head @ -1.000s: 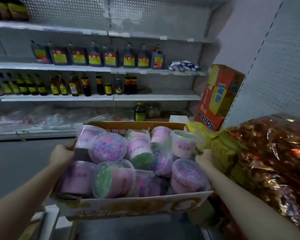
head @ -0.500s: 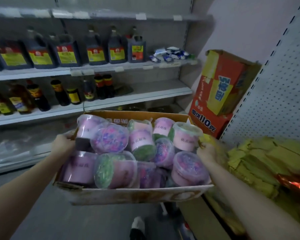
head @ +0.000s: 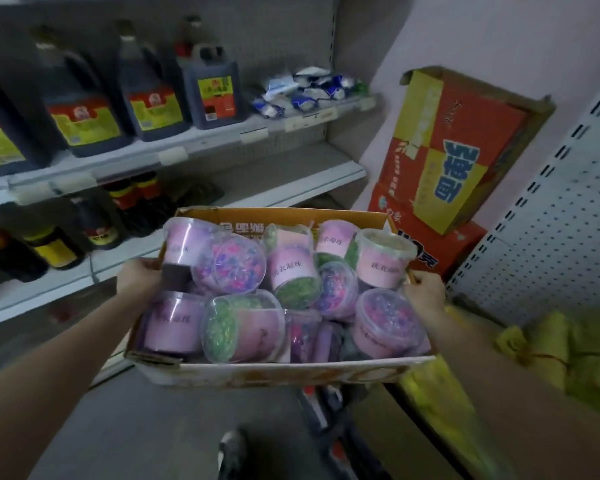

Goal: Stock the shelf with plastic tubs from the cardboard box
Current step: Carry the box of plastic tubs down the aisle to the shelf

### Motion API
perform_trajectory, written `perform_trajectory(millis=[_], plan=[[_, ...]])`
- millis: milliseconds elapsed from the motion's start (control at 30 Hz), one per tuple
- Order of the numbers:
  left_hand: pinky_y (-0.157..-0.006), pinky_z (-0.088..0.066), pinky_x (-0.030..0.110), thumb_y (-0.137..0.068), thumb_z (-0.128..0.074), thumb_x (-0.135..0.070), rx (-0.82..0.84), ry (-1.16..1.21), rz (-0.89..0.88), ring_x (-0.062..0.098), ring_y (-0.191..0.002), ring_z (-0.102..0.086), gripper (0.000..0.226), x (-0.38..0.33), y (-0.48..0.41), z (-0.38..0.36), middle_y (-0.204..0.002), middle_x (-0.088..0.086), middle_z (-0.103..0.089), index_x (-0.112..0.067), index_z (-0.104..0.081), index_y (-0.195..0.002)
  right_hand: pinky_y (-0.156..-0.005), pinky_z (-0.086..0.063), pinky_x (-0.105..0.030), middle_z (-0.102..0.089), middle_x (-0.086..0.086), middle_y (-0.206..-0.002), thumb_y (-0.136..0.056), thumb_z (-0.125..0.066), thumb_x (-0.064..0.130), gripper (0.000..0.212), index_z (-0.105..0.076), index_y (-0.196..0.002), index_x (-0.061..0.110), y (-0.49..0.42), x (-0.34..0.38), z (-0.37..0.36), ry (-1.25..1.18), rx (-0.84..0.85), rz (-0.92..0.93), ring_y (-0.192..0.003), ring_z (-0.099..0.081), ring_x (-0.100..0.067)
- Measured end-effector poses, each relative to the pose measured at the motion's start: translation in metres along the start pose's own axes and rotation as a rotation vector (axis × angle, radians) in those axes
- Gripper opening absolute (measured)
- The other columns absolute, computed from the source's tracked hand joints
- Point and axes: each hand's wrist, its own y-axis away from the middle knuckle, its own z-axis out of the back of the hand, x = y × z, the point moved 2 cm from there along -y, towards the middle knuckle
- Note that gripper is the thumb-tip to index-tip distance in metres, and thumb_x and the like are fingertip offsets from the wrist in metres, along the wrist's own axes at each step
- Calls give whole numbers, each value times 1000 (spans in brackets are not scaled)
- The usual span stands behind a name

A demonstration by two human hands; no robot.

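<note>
Cardboard box [head: 278, 372] hangs over the aisle floor, carried by its two side walls. The left hand [head: 137, 278] grips the left rim and the right hand [head: 425, 292] grips the right rim, fingers curled on the card. Plastic tubs [head: 236, 261] lie heaped inside, mostly on their sides, with none yet on the shelf [head: 291, 178] beyond. If the box tilts or its soft walls buckle, the top tubs could roll out. Sauce jugs [head: 215, 95] stand higher up.

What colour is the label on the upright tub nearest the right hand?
The label is pink with dark writing; head view.
</note>
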Motion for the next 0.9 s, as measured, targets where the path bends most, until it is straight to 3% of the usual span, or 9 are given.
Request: perform_trajectory(millis=[100,167,300,433,500,600,700,900], plan=[[-76,-40,36,-57,-54,-40,75,0,-50,41,-96,-62,61,-19,-40,-24,-92,28,-67,1,-72,-99,-55,-33,-29,-49,-1,-51,-86,-57,10,40,-51,-47,14,-11,2,-9,-38,-41,-57,-55,-45,-20],[-78,-41,37,-56,-52,-41,128,-12,-69,41,-98,-61,66,-31,-81,-46,-96,28,-67,1,-71,-103,-58,-35,-28,-51,-2,-55,-90,-57,15,39,-53,-51,15,-24,4,-21,-63,-89,-84,-58,-48,-20],[-86,-43,40,-82,-65,-26,231,-64,-134,44,-104,-59,40,-58,-166,-99,-108,29,-65,1,-67,-112,-53,-36,-26,-56,-5,-60,-92,-57,19,33,-60,-64,1,-36,5,-44,-99,-211,-196,-59,-50,-18],[-88,-45,39,-85,-64,-21,323,-89,-177,41,-103,-60,33,-84,-231,-151,-108,23,-67,-5,-68,-114,-68,-42,-42,-53,-7,-66,-94,-51,12,28,-57,-69,2,-44,8,-64,-59,-340,-328,-67,-51,-24],[-86,-45,37,-87,-62,-15,360,-114,-215,39,-103,-60,29,-98,-252,-176,-108,22,-67,-6,-67,-115,-66,-39,-35,-55,-6,-73,-93,-52,9,17,-59,-78,7,-42,8,-70,-73,-411,-377,-75,-53,-25],[-84,-44,35,-88,-60,-10,417,-153,-320,40,-104,-59,31,-121,-273,-212,-111,22,-66,-5,-65,-118,-58,-36,-30,-56,-3,-66,-88,-55,3,14,-63,-78,8,-43,4,-77,-101,-483,-392,-75,-54,-23],[-86,-45,37,-88,-61,-10,469,-196,-372,40,-106,-59,34,-139,-290,-250,-115,23,-65,-4,-64,-121,-71,-39,-29,-59,-7,-79,-89,-55,2,16,-68,-96,1,-50,-4,-82,-133,-557,-487,-82,-56,-25],[-80,-43,30,-87,-64,-12,569,-182,-401,36,-103,-60,33,-168,-302,-318,-111,19,-67,-6,-65,-119,-74,-41,-32,-67,-19,-96,-87,-54,-2,26,-67,-109,-1,-85,-28,-81,-127,-607,-540,-91,-59,-33]])
